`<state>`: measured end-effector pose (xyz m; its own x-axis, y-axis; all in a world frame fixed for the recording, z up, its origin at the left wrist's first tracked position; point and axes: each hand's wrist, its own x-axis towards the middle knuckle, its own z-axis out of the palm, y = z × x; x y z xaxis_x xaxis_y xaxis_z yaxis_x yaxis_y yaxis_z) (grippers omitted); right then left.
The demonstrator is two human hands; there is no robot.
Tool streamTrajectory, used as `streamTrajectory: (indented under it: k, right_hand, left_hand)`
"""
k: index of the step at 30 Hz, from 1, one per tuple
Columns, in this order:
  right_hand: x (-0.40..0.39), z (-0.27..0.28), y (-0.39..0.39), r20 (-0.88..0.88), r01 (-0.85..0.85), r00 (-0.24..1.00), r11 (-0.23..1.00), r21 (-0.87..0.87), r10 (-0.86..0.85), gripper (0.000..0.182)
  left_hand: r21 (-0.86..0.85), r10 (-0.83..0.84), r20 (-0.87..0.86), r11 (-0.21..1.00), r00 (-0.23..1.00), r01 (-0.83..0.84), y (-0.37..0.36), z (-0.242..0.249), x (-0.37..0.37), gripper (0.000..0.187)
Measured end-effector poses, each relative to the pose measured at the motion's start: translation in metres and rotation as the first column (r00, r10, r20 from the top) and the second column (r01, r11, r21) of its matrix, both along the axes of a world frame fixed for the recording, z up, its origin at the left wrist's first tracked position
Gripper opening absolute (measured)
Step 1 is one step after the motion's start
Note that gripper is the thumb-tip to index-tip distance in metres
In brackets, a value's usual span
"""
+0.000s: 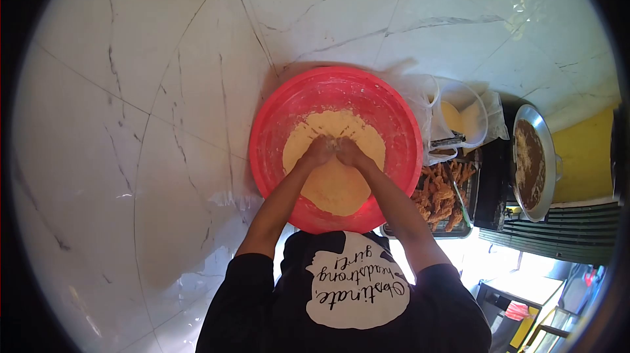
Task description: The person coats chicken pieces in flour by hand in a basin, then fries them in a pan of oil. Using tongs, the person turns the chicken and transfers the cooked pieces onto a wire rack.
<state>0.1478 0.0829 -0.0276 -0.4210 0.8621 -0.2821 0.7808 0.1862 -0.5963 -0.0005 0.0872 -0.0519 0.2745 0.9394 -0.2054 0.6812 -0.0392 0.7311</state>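
A wide red basin [262, 149] stands in front of my body, with a heap of pale yellowish flour [338, 189] spread over its bottom. My left hand [319, 151] and my right hand [350, 152] meet in the upper middle of the flour, side by side and dusted with it. The fingers of both look curled in and pressed together. Between them is a small floury lump whose kind I cannot make out. Finger-like furrows mark the flour just beyond the hands.
Right of the basin, brown fried pieces [436, 195] lie on a rack tray with tongs [457, 192]. Behind are a clear plastic tub [476, 120] and plastic bags. Farther right, a large metal pan [548, 189] holds brown contents. White marbled tiles [184, 90] surround the left and back.
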Motion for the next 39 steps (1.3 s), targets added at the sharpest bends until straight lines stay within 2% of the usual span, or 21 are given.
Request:
streamTrajectory:
  k: [1,3,5,9,11,12,14,15,17,21,23,24,26,28,30,31,33,34,36,37,39]
  right_hand:
    - [0.002,0.006,-0.005,0.002,0.000,1.000,1.000,-0.005,0.000,0.036]
    - [0.008,0.024,-0.022,0.038,-0.154,0.983,0.915,-0.372,0.181,0.037]
    - [0.022,0.050,-0.045,0.030,-0.337,0.921,0.833,-0.439,0.388,0.046]
    - [0.046,0.060,-0.068,-0.023,-0.346,0.914,0.748,-0.566,0.405,0.055]
    - [0.051,0.084,-0.064,-0.129,-0.012,0.985,0.697,-0.717,-0.115,0.049]
    - [0.051,0.082,-0.059,-0.132,-0.012,0.984,0.697,-0.717,-0.119,0.049]
    - [0.051,0.072,-0.053,0.271,0.077,0.959,0.853,-0.517,0.078,0.033]
    - [0.048,0.061,-0.055,0.269,0.076,0.960,0.853,-0.516,0.077,0.033]
    - [0.035,0.040,-0.063,0.154,-0.237,0.894,0.735,-0.636,0.422,0.027]
    - [0.024,0.066,-0.064,0.072,-0.275,0.899,0.685,-0.674,0.432,0.038]
    - [0.039,0.080,-0.061,-0.176,-0.161,0.982,0.787,-0.596,0.068,0.037]
    - [0.047,0.073,-0.059,-0.176,-0.161,0.982,0.788,-0.595,0.068,0.037]
    - [0.063,0.054,-0.047,-0.313,0.072,0.875,0.739,-0.669,-0.369,0.042]
    - [0.067,0.104,-0.042,-0.138,0.270,0.902,0.784,-0.559,-0.409,0.054]
    - [0.097,0.077,-0.023,-0.337,0.290,0.811,0.829,-0.479,-0.478,0.066]
    - [0.104,0.070,-0.018,-0.338,0.292,0.810,0.830,-0.475,-0.479,0.066]
    - [0.110,0.068,-0.009,-0.262,0.532,0.711,0.743,-0.407,-0.653,0.069]
    - [0.104,0.086,-0.011,-0.266,0.534,0.709,0.743,-0.404,-0.654,0.069]
    - [0.094,0.118,-0.023,-0.340,0.522,0.423,0.533,-0.666,-0.840,0.067]
    - [0.100,0.089,-0.019,-0.337,0.525,0.424,0.531,-0.665,-0.841,0.067]
    - [0.118,0.004,-0.002,-0.250,0.585,0.791,0.811,0.036,-0.559,0.047]
  left_hand:
    - [-0.078,-0.080,0.019,0.994,0.997,0.081,-0.008,0.000,0.001,0.029]
    - [-0.257,-0.240,0.085,0.932,0.967,0.254,-0.032,0.009,-0.005,0.029]
    - [-0.533,-0.509,-0.103,0.754,0.854,0.385,-0.047,0.041,0.000,0.033]
    - [-0.463,-0.540,0.247,0.664,0.805,0.587,-0.082,0.062,-0.018,0.041]
    - [-0.592,-0.081,0.393,0.740,0.916,0.319,-0.080,0.069,-0.026,0.041]
    - [-0.593,-0.085,0.390,0.739,0.917,0.320,-0.079,0.054,-0.029,0.041]
    - [-0.209,0.056,-0.269,0.971,0.961,-0.115,-0.077,0.012,-0.031,0.044]
    - [-0.207,0.055,-0.271,0.972,0.961,-0.114,-0.079,0.020,-0.028,0.044]
    - [-0.724,-0.197,0.018,0.674,0.980,0.149,-0.088,0.052,-0.015,0.052]
    - [-0.723,-0.195,0.081,0.663,0.978,0.192,-0.100,0.073,0.003,0.047]
    - [-0.614,0.081,0.429,0.756,0.900,0.225,-0.099,0.063,-0.010,0.048]
    - [-0.613,0.080,0.429,0.757,0.900,0.225,-0.097,0.069,-0.016,0.048]
    - [-0.616,0.310,0.550,0.778,0.776,0.126,-0.087,0.084,-0.031,0.047]
    - [-0.147,0.235,0.285,0.969,0.929,-0.200,-0.070,0.023,-0.058,0.050]
    - [-0.501,0.402,0.414,0.850,0.817,-0.164,-0.044,0.087,-0.083,0.056]
    - [-0.497,0.398,0.417,0.852,0.817,-0.162,-0.040,0.066,-0.092,0.056]
    - [-0.114,0.600,0.171,0.800,0.782,-0.589,-0.022,0.006,-0.102,0.055]
    - [-0.109,0.596,0.174,0.803,0.784,-0.586,-0.019,0.023,-0.101,0.055]
    - [-0.424,0.685,0.370,0.726,0.627,-0.542,-0.021,0.053,-0.100,0.056]
    - [-0.428,0.685,0.372,0.725,0.626,-0.540,-0.025,0.055,-0.098,0.056]
    - [-0.250,0.628,0.286,0.778,0.723,-0.576,-0.028,0.061,-0.092,0.048]
